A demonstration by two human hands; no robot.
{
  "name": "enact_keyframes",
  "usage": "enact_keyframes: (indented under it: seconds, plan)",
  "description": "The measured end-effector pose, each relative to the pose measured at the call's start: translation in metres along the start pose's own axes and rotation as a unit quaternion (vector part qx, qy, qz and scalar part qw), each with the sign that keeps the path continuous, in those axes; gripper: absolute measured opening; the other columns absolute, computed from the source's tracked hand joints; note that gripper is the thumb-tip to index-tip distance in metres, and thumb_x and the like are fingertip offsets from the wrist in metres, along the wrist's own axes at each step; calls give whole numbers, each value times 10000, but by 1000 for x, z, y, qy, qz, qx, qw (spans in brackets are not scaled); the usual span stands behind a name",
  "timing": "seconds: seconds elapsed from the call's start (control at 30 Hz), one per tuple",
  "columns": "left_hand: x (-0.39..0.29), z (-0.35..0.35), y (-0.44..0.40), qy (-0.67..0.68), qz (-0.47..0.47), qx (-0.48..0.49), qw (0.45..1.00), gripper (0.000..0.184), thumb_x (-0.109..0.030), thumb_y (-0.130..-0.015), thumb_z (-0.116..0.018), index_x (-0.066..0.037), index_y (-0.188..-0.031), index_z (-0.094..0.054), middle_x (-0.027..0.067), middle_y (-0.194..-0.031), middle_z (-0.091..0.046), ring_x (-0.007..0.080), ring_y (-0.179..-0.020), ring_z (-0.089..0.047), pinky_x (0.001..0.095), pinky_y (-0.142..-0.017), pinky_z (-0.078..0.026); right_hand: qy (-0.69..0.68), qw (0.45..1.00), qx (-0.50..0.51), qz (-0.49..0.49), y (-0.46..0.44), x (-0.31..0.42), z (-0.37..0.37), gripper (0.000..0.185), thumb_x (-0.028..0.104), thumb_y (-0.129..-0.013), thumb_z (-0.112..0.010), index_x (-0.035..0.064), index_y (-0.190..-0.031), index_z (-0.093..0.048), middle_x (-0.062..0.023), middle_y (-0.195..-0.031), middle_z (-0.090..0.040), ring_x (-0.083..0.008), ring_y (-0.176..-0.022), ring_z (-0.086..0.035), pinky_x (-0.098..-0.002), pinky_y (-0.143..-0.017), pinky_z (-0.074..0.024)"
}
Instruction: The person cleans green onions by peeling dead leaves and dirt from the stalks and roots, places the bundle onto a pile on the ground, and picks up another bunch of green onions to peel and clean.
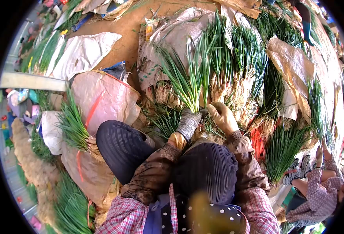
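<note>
My left hand [189, 121], in a grey striped glove with a yellowish cuff, is closed around the base of a bunch of green stalks [193, 85]. The leaves fan upward and away from me. Just right of it, my right hand [222, 117], in a pale yellowish glove, is beside the base of the bunch, thumb and fingers partly apart. A few stalks rise close to its fingertips; whether it grips any is unclear. Behind and to the right stand more green bundles [240, 58] with pale roots.
Tied green bundles [72, 124] lie at the left on pinkish sacks [101, 97]. A white sack [84, 52] is at the upper left. Red strings [257, 142] lie right of my knees. Another person [316, 195] sits at the lower right, hands on green stalks.
</note>
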State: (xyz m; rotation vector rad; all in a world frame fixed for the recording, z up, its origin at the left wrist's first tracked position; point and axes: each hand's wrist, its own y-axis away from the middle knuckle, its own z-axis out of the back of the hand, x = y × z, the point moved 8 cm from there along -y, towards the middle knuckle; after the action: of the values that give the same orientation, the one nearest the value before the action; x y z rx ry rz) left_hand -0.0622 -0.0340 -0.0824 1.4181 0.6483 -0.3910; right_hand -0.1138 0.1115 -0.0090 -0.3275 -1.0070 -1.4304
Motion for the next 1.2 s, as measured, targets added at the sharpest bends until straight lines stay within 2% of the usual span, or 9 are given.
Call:
enact_keyframes:
  seconds: [0.33,0.4,0.5,0.53,0.57,0.73,0.8,1.0,1.2]
  plan:
    - [-17,-13,30,72,-25,30,997,201,-137,-839,-665,47,-837,-584,92,-653,-617,144,-479,-560,261,-407,-433,-390,897,-69,-198,-9,-64,-52,145,111,-873,-610,4,-950,-670,-91,-761,-674,-148,-516,-586,-274,-506,-517]
    - [-14,-13,25,152,-65,42,985,103,-69,-856,-627,23,-843,-583,78,-629,-610,143,-456,-553,258,-377,-408,84,995,9,-45,-15,-80,-64,172,122,-849,-630,-3,-962,-662,-105,-788,-675,-156,-571,-611,-300,-567,-548]
    - [-8,-9,18,169,-39,19,985,108,-66,-846,-639,29,-863,-591,76,-681,-627,143,-499,-580,253,-416,-460,309,925,191,113,-23,-162,-131,265,314,-842,-650,57,-906,-651,-130,-814,-664,-164,-671,-616,-349,-626,-552]
    - [-4,-7,14,166,-35,21,985,122,-73,-841,-646,33,-870,-595,83,-702,-636,148,-520,-598,253,-430,-481,320,906,234,-149,-17,-92,-73,303,244,-871,-609,76,-1122,-590,-140,-884,-658,-194,-793,-622,-337,-780,-537]
    - [-5,-7,10,144,-87,52,984,142,-77,-818,-673,19,-896,-604,84,-702,-639,146,-494,-586,256,-427,-481,242,952,-31,-183,-24,-46,-6,425,424,-868,-587,68,-1098,-558,-110,-750,-629,-185,-623,-580,-344,-606,-540]
    - [1,-7,5,109,0,27,994,187,-79,-753,-727,10,-886,-631,83,-661,-629,153,-424,-541,286,-388,-458,384,914,-87,-92,-90,-33,23,291,357,-897,-570,71,-871,-620,-105,-738,-647,-200,-634,-608,-361,-611,-494]
    - [1,-7,-2,116,-12,30,993,192,-82,-743,-741,11,-866,-628,87,-663,-630,158,-427,-543,295,-383,-461,282,941,-101,-159,-84,-48,23,241,296,-890,-575,77,-802,-624,-115,-703,-640,-208,-601,-602,-358,-577,-494]
    - [1,4,5,29,60,-49,997,241,-82,-696,-795,-6,-832,-610,87,-650,-638,169,-482,-583,300,-398,-483,170,957,-41,230,31,1,-30,130,223,-836,-662,117,-905,-632,-31,-599,-621,-133,-484,-580,-295,-464,-505]
    - [-4,-4,7,139,8,11,990,229,-122,-761,-750,24,-697,-587,72,-547,-572,126,-381,-511,235,-306,-374,-410,891,134,-141,-3,-41,-23,485,463,-884,-558,34,-1110,-568,-107,-955,-664,-211,-858,-647,-337,-768,-537]
